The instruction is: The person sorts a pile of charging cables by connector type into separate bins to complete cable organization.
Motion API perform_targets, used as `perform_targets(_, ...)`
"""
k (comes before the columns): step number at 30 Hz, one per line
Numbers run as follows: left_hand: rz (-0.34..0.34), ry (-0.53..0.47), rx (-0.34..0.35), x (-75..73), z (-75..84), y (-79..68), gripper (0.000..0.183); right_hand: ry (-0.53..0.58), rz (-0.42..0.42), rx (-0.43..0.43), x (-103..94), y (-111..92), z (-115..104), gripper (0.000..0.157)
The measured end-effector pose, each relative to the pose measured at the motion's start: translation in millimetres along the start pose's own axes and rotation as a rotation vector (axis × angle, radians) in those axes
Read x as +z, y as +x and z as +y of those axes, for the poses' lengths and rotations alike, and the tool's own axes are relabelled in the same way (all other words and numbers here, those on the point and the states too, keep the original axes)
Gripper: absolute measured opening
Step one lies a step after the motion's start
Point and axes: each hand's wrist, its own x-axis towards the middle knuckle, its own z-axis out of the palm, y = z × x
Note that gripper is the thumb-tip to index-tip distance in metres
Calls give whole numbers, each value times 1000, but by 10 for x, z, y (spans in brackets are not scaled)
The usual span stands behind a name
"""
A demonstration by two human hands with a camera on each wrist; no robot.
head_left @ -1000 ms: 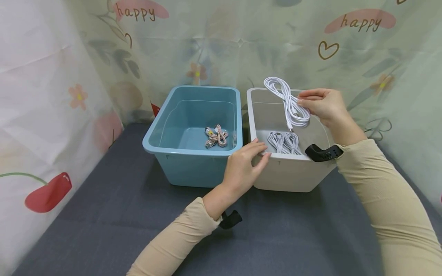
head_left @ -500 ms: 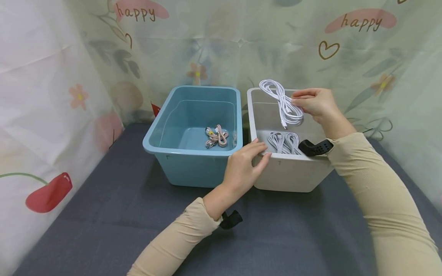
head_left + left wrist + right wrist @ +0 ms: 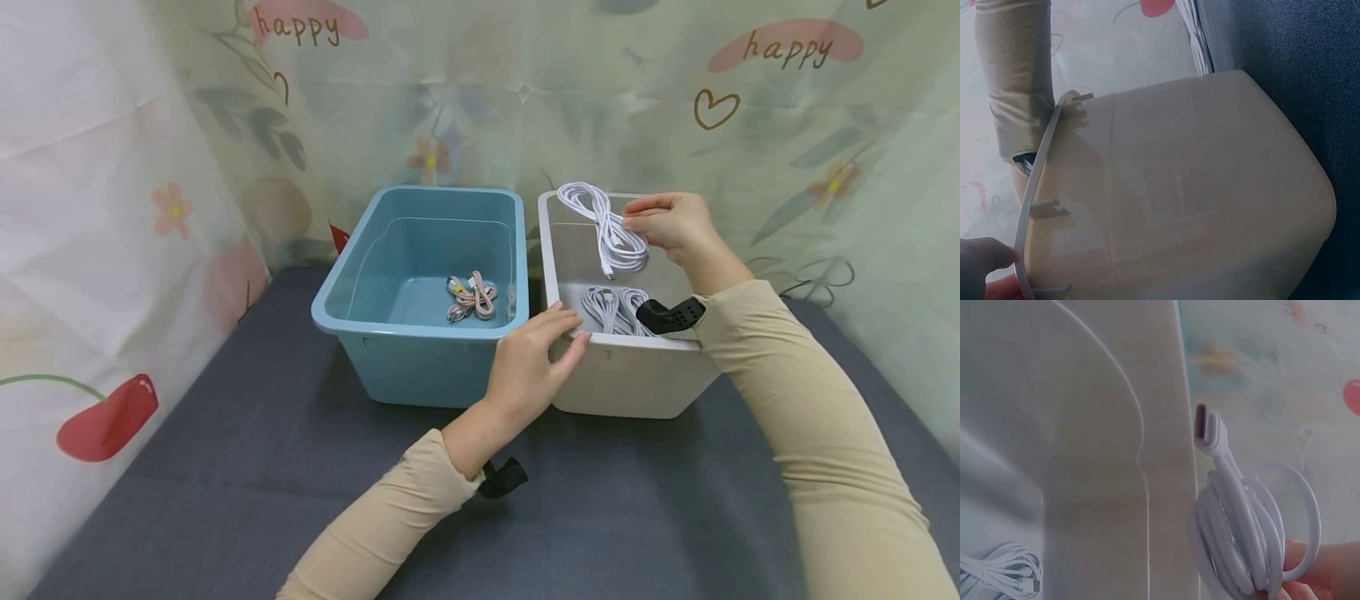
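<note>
In the head view my right hand (image 3: 671,225) pinches a coiled white charging cable (image 3: 592,208) over the right-hand white bin (image 3: 551,250). The right wrist view shows the cable's loops, with a plug (image 3: 1213,434) with a flat oval metal end sticking up and fingers behind. My left hand (image 3: 525,358) rests on this bin's near left corner, its fingers over the rim. In the left wrist view a fingertip (image 3: 1007,255) touches the rim, and no finger shows on the outer wall. Bundled white cables (image 3: 611,308) lie in the bin, partly hidden by the black wrist strap.
A blue bin (image 3: 420,396) stands close on the left, holding a small pinkish cable bundle (image 3: 472,297). Dark cloth (image 3: 225,467) covers the table. A patterned curtain (image 3: 480,100) hangs right behind both bins, and another white sheet borders the left side.
My right hand has moved left and the cable has sunk slightly, still over the white bin. My left hand stays put on the rim.
</note>
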Motion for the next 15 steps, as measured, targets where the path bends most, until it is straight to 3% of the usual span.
perform_targets(15,-7,-16,-3,-13,7,2,22,-99,-10,64,51,70,58,30)
